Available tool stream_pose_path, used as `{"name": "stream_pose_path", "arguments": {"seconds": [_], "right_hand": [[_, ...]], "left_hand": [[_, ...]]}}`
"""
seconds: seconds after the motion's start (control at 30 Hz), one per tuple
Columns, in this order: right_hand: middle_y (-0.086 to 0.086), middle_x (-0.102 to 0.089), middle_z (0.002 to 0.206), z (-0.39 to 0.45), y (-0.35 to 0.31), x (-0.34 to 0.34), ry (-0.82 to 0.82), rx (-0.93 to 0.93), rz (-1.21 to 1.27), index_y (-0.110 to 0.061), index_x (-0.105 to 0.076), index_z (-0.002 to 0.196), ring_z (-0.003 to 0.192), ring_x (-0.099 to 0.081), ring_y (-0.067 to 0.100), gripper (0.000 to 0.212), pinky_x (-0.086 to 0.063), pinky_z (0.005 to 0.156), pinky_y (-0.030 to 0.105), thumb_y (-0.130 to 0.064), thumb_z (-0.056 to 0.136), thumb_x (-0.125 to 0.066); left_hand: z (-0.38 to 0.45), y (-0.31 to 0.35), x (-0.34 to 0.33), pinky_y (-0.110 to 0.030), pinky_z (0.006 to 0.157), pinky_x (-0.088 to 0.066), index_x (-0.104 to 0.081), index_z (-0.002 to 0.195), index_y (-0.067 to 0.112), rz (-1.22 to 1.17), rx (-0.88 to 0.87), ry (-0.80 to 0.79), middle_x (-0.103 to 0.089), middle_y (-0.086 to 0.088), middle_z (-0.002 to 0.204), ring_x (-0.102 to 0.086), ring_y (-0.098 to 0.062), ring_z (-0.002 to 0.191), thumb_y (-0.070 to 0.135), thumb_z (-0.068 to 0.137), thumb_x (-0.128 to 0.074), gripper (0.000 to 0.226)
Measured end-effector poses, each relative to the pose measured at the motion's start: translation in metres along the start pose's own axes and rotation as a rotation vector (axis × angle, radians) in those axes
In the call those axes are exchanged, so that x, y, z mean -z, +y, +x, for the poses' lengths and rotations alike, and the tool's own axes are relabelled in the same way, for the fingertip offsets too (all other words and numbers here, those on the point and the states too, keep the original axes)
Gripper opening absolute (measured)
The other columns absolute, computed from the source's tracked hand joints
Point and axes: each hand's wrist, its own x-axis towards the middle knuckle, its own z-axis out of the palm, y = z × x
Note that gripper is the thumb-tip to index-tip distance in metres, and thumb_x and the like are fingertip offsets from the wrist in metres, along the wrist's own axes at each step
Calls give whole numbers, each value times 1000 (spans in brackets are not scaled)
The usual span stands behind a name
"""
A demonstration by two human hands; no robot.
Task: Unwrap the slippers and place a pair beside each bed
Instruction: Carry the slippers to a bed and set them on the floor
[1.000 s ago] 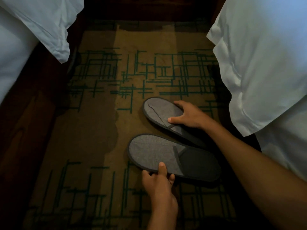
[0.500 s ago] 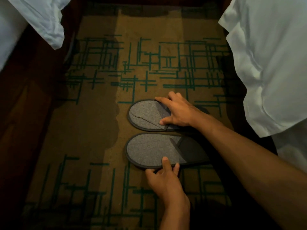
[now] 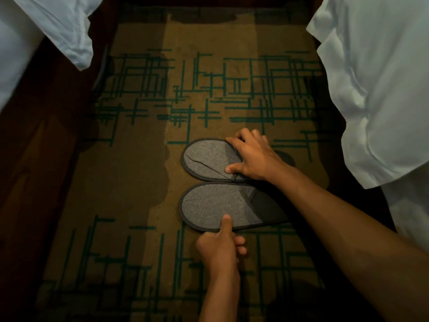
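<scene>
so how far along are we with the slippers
Done: both grey slippers look bare of wrapping and lie side by side on the carpet, nearer the right bed. In hand: the right hand grips the far slipper and the left hand pinches the edge of the near slipper, lining them up. Left: letting go; no second pair shows by the left bed.

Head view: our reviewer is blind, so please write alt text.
A right hand grips the farther grey slipper while the left hand pinches the nearer slipper, side by side on patterned carpet between the left bed and the right bed.
</scene>
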Motion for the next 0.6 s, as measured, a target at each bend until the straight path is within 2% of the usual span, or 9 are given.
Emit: {"name": "stream_pose_path", "arguments": {"seconds": [0.07,0.2,0.3,0.4,0.5,0.6], "right_hand": [[5,-45,129,-2,-1,-1,9,-11,-1,-22,-41,146,114,-41,29,89,-36,90,39,-66,72,-66],[5,-46,130,-7,-3,-2,42,-17,12,-21,-44,143,115,-42,29,83,-37,90,39,-63,74,-67],[6,-46,135,-13,-7,-2,55,-15,28,-19,-46,141,118,-43,30,77,-40,92,40,-57,78,-67],[9,-47,137,-24,-10,0,127,-30,83,-15,-52,135,121,-47,33,61,-43,94,42,-45,84,-65],[14,-54,129,-40,-11,10,207,-128,195,-8,-59,127,114,-53,35,43,-48,92,45,-29,90,-60],[16,-61,116,-71,-22,35,179,-226,306,-5,-63,119,106,-59,36,33,-51,89,45,-21,91,-58]], "left_hand": [[0,2,2,-14,29,-28,-60,60,5,7,9,-5,-60,-5,41,-45,-13,26,36,90,-65,44],[-1,1,3,-16,32,-29,-59,55,7,-31,29,-1,-56,-3,38,-41,-13,24,34,90,-67,45],[0,0,0,-17,34,-30,-59,55,7,-46,36,12,-56,-2,38,-41,-13,26,34,90,-67,44],[-4,2,0,-18,34,-30,-61,63,7,-88,81,23,-58,-5,47,-43,-14,33,35,87,-69,38],[-14,10,1,-21,37,-33,-66,76,5,-141,94,70,-60,-7,57,-46,-14,42,35,85,-72,31],[-40,28,14,-20,41,-35,-61,68,9,-126,17,102,-62,-8,59,-48,-14,44,24,87,-68,26]]}}
